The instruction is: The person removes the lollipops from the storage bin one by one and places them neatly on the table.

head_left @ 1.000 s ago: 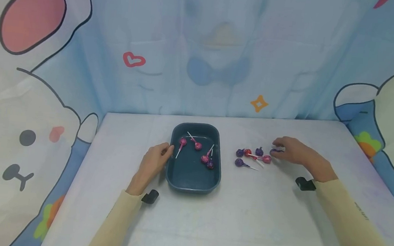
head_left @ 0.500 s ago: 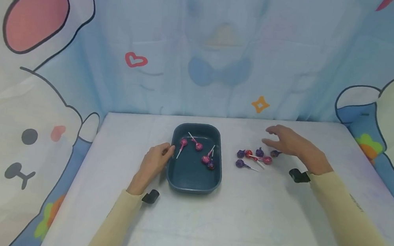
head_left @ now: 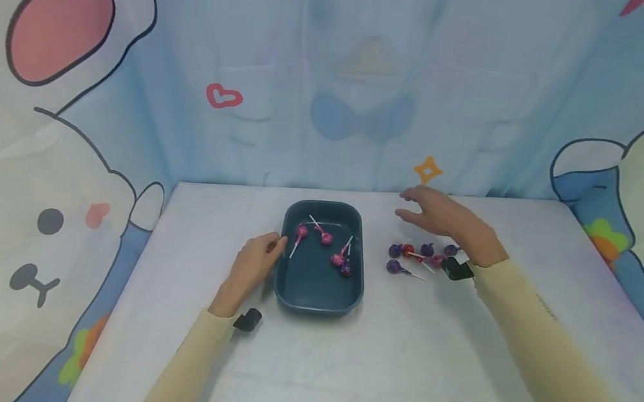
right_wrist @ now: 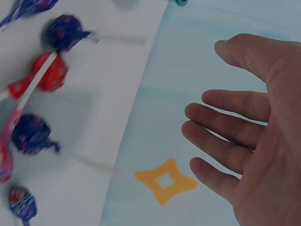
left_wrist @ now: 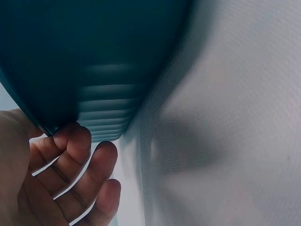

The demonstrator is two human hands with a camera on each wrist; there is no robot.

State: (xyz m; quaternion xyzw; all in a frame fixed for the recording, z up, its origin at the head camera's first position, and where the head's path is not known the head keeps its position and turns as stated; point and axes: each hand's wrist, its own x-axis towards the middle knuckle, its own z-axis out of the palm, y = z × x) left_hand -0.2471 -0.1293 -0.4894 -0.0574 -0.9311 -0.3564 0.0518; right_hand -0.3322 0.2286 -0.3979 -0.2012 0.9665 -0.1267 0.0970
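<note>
My left hand (head_left: 254,266) pinches the left rim of a dark teal rectangular tray (head_left: 316,307). In the left wrist view, the index finger and thumb meet at the tray's edge (left_wrist: 28,110), and the other fingers curl below it. Several wrapped lollipops lie inside, including a pink lollipop (head_left: 326,238) and a purple lollipop (head_left: 346,269). My right hand (head_left: 443,216) hovers above the table's back part with fingers spread and nothing in them. Nearer me than that hand lies a cluster of lollipops, with a red lollipop (right_wrist: 49,73), a pink lollipop (head_left: 437,261) and several purple lollipops (head_left: 394,267).
A white cloth covers the table (head_left: 305,374). Behind it hangs a light blue curtain (head_left: 364,69) with cartoon prints, which also runs along both sides. Each wrist carries a small black camera, such as the left wrist camera (head_left: 248,320).
My right hand let go of a purple lollipop at the cluster's right end, then rose and moved left and back, its fingers spreading. My left hand stayed at the tray's rim.
</note>
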